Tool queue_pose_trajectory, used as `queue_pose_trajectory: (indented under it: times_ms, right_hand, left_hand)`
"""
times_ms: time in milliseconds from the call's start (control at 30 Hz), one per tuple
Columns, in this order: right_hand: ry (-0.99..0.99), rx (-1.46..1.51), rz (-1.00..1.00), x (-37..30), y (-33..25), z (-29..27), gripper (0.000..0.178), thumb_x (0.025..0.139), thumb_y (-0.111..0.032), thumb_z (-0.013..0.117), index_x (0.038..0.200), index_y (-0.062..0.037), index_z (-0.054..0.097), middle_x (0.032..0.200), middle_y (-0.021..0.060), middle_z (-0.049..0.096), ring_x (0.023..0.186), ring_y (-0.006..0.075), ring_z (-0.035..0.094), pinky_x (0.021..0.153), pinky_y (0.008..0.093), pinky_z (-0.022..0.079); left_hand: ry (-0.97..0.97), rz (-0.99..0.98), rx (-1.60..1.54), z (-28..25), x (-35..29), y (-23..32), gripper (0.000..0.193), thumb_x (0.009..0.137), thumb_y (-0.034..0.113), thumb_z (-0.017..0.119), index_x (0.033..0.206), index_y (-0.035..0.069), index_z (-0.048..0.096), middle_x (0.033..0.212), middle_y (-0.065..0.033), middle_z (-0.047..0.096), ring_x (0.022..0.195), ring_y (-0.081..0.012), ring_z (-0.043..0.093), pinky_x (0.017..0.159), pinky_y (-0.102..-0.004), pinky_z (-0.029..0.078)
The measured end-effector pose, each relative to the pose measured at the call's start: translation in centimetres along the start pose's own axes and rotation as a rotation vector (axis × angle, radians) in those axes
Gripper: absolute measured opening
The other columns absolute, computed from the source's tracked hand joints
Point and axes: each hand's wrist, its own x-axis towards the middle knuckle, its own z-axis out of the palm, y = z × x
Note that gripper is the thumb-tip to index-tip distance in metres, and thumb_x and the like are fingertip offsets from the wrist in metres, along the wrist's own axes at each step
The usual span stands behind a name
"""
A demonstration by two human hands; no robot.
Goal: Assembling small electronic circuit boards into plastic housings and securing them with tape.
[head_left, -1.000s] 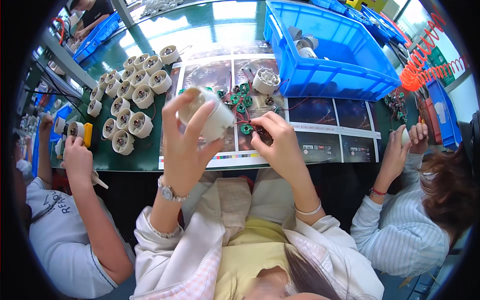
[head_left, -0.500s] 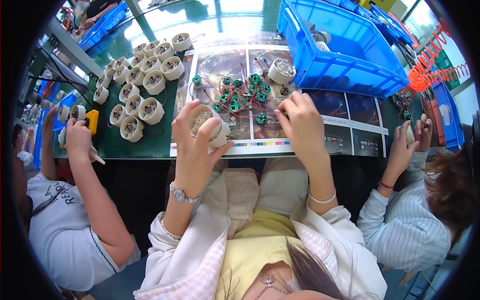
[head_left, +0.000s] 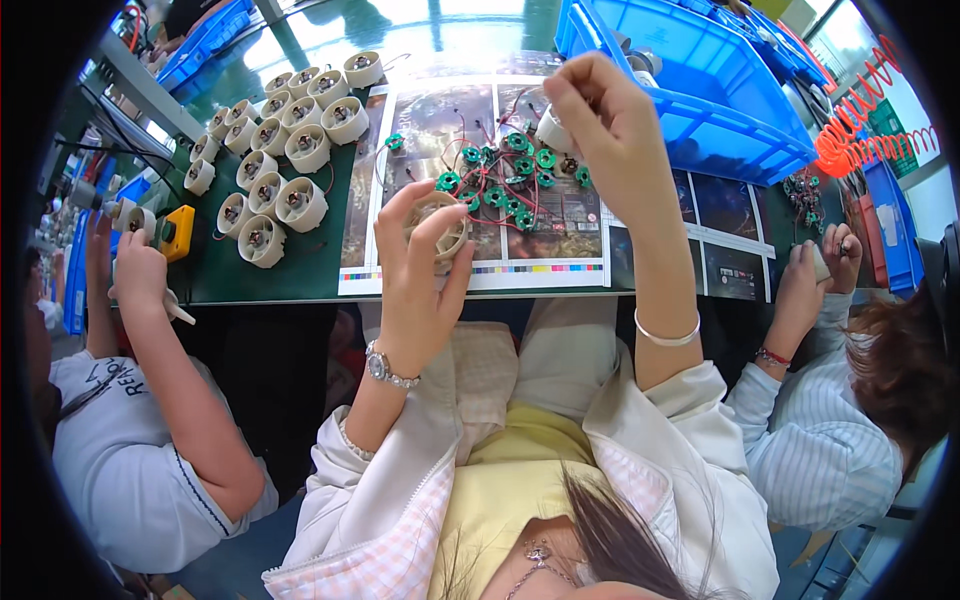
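Observation:
My left hand [head_left: 418, 285] grips a cream round plastic housing [head_left: 455, 237] near the table's front edge, its open side facing up. My right hand [head_left: 618, 140] is raised over the printed sheet, fingers curled together; what they hold, if anything, is hidden. Below and left of it lies a loose pile of small green circuit boards [head_left: 495, 197] with red wires. Partly covered by the right hand, another cream housing [head_left: 551, 131] stands beyond the pile.
Cream housings with metal parts inside [head_left: 306, 149] stand grouped on the green table at left. A blue crate [head_left: 735, 142] is at the back right. Co-workers' hands [head_left: 140, 270] are busy at left and at right [head_left: 805, 278]. A coiled red hose [head_left: 845, 140] hangs far right.
My right hand has risen away from the red wires, up and to the far side. The circuit boards have shifted and spread. My left hand, still holding the housing, has moved slightly right.

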Motion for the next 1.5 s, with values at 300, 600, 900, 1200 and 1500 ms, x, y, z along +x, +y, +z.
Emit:
queue_pose_trajectory:
  times_ms: [300,600,900,1200,1500]
  right_hand:
    - [0.003,0.135,0.014,-6.7,-2.1,0.9,0.012,0.085,-0.011,0.072,0.081,-0.0044,0.063,0.069,-0.0032,0.056,0.059,0.0052,0.040,0.054,0.0188,0.030]
    - [0.323,0.127,0.129,-10.8,0.4,0.4,0.012,0.080,-0.006,0.074,0.080,-0.0038,0.063,0.069,-0.0005,0.057,0.057,0.0067,0.038,0.051,0.0208,0.030]
    - [0.259,0.252,-0.115,-13.4,-1.8,0.8,0.017,0.068,0.006,0.077,0.079,-0.0017,0.067,0.060,-0.0013,0.054,0.053,0.0078,0.038,0.048,0.0205,0.029]
    - [0.135,-0.176,-0.310,-13.6,-2.4,1.2,0.015,0.070,0.003,0.078,0.079,-0.0040,0.067,0.057,-0.0016,0.051,0.048,0.0098,0.037,0.043,0.0217,0.031]
    - [0.032,-0.221,-0.370,-13.5,-2.7,1.7,0.014,0.073,0.001,0.078,0.081,-0.0051,0.067,0.058,-0.0018,0.050,0.048,0.0109,0.040,0.044,0.0227,0.035]
  left_hand:
    - [0.169,-0.154,-0.293,-1.6,-1.3,2.1,0.066,0.066,-0.002,0.079,0.125,0.006,0.051,0.129,-0.0145,0.053,0.116,-0.0288,0.056,0.100,-0.0374,0.047]
    - [0.009,-0.073,-0.227,-2.0,-1.6,3.2,0.067,0.061,-0.003,0.082,0.121,0.005,0.053,0.125,-0.0141,0.058,0.112,-0.0282,0.059,0.097,-0.0362,0.051]
    - [-0.040,-0.095,-0.479,-1.1,-2.1,4.5,0.069,0.062,-0.001,0.083,0.118,0.008,0.044,0.123,-0.0167,0.059,0.108,-0.0284,0.061,0.087,-0.0368,0.053]
    - [-0.090,-0.226,-0.513,-1.4,-3.4,4.5,0.074,0.062,-0.005,0.078,0.124,0.007,0.040,0.116,-0.0156,0.060,0.102,-0.0285,0.062,0.081,-0.0376,0.053]
    - [-0.245,-0.170,-0.274,-1.9,-1.7,6.0,0.075,0.065,0.000,0.077,0.130,0.006,0.041,0.116,-0.0165,0.058,0.108,-0.0314,0.057,0.082,-0.0377,0.052]
